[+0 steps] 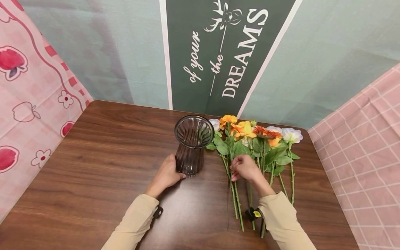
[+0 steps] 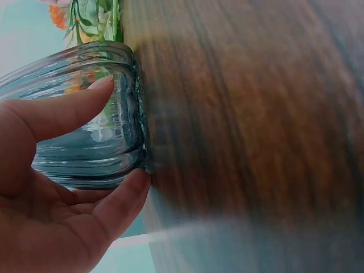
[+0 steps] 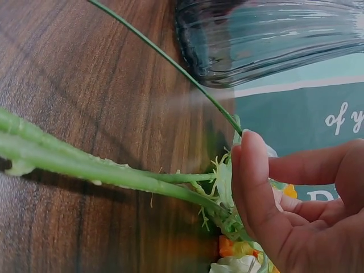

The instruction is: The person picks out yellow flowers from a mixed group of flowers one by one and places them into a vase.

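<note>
A ribbed, dark see-through glass vase with a flared rim stands on the table. My left hand holds it low on its left side; in the left wrist view the thumb lies along the glass and the fingers curl near its base. To the right of the vase, my right hand is over the stems of the artificial flowers. Between thumb and fingertips it pinches one thin green stem, whose lower end slants away from the thicker stems. The upper part of that stem overlaps the leaves.
Orange, yellow, red and white blooms lie in a row near the table's back edge, stems toward me. The wooden table meets a green printed backdrop. Pink patterned cloths hang on the left and right.
</note>
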`<action>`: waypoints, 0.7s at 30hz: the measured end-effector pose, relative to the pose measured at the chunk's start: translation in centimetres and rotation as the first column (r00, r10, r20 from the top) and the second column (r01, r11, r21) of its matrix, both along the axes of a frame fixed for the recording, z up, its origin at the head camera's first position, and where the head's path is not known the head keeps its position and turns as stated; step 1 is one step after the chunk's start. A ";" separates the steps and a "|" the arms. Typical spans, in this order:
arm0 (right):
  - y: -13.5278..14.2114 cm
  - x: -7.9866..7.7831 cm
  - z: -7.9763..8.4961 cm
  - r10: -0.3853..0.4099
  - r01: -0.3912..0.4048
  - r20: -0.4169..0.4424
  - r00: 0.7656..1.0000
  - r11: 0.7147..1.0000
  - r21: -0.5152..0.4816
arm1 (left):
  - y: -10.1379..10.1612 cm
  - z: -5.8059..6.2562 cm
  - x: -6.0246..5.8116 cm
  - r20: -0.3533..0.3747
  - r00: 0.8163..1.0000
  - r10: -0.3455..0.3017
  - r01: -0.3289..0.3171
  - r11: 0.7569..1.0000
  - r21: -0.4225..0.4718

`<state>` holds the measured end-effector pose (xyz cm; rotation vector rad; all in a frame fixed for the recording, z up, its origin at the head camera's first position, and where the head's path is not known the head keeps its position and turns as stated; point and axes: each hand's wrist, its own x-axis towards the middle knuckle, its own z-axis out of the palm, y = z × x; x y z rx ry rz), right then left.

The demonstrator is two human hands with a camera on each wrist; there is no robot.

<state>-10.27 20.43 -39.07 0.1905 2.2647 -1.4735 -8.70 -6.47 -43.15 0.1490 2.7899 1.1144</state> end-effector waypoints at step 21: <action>0.1 0.3 2.3 0.050 -0.048 0.023 0.998 0.996 -0.073 | -0.1 0.2 0.0 0.014 1.000 0.002 -0.002 1.000 -0.001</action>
